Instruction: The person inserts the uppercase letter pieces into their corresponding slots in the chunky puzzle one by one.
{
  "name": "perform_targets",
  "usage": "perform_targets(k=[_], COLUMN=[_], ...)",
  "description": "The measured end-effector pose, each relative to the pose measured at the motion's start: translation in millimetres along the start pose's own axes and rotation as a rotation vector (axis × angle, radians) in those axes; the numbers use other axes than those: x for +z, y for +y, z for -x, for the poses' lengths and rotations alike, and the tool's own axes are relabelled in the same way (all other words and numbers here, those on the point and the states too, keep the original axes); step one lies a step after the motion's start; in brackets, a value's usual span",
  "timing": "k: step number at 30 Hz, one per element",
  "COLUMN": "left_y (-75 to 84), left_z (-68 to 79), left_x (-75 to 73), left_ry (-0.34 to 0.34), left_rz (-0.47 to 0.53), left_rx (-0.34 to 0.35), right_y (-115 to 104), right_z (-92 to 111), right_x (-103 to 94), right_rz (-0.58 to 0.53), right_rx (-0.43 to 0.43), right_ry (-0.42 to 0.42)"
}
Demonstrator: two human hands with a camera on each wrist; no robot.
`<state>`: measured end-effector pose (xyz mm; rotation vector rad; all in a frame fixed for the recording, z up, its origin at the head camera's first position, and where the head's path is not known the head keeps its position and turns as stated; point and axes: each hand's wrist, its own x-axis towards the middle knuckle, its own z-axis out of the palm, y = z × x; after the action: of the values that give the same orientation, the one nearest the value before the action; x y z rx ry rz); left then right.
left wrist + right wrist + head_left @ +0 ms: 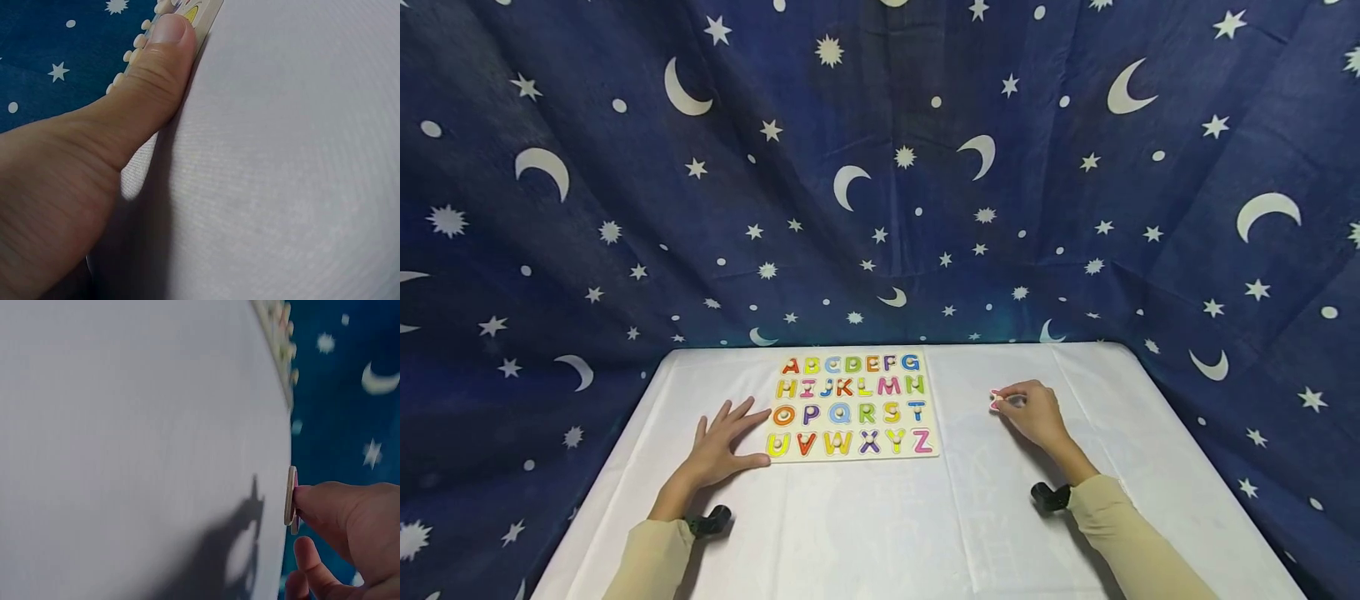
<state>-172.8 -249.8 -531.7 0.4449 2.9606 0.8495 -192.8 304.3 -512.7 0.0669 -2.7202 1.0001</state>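
A wooden alphabet puzzle board [859, 457] lies on the white table, with colourful knobbed letters in rows. My left hand [715, 450] is spread at its left side; the thumb and forefinger touch the board's edge. In the left wrist view, the thumb [153, 75] rests against that edge beside the wooden knobs. Well to the right of the board, my right hand [1033, 414] pinches a small pink puzzle piece [995, 401]. The right wrist view shows the piece [290, 497] edge-on at the fingertips, above the cloth; its letter cannot be made out. The pink Z [921, 442] on the board shows no knob.
White cloth [865, 533] covers the table. Behind it and at both sides hangs a dark blue curtain [880, 100] with moons and stars. A black wrist device [709, 522] sits on the left wrist, and another black device [1049, 497] on the right.
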Motion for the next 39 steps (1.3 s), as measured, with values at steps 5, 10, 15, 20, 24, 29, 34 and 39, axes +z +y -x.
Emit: perform_targets(k=[5, 10, 15, 20, 24, 29, 34, 39], left_y=[0.7, 1.5, 1.7, 1.2, 2.1, -0.3, -1.8, -1.8], left_z=[0.1, 0.2, -0.2, -0.1, 0.7, 1.1, 0.1, 0.7], left_x=[-2.1, -2.1, -1.3, -1.6, -2.4, -0.6, 1.1, 1.6], left_ry=[0.002, 0.000, 0.006, 0.004, 0.005, 0.009, 0.015, 0.018], left_rz=[-0.006, -0.004, 0.002, 0.001, 0.004, 0.004, 0.007, 0.005], left_rx=[0.001, 0.000, -0.005, -0.005, -0.001, 0.002, 0.019, 0.017], right_y=[-33.5, -61.7, -81.4, -90.9, -90.4, -89.8, -92.7, -95.2], right_z=[11.7, 24.8, 33.2, 39.2, 42.9, 46.0, 48.9, 52.3], right_x=[23.8, 45.6, 61.1, 70.6, 77.2, 81.4, 82.0, 83.0], right_rz=[-0.062, -0.098, -0.138, -0.165, -0.150, -0.132, -0.111, -0.081], right_rx=[-0.023, -0.032, -0.033, -0.039, -0.056, -0.071, -0.060, -0.047], right_ry=[-0.045, -0.109, -0.163, -0.180, -0.159, -0.135, -0.127, -0.111])
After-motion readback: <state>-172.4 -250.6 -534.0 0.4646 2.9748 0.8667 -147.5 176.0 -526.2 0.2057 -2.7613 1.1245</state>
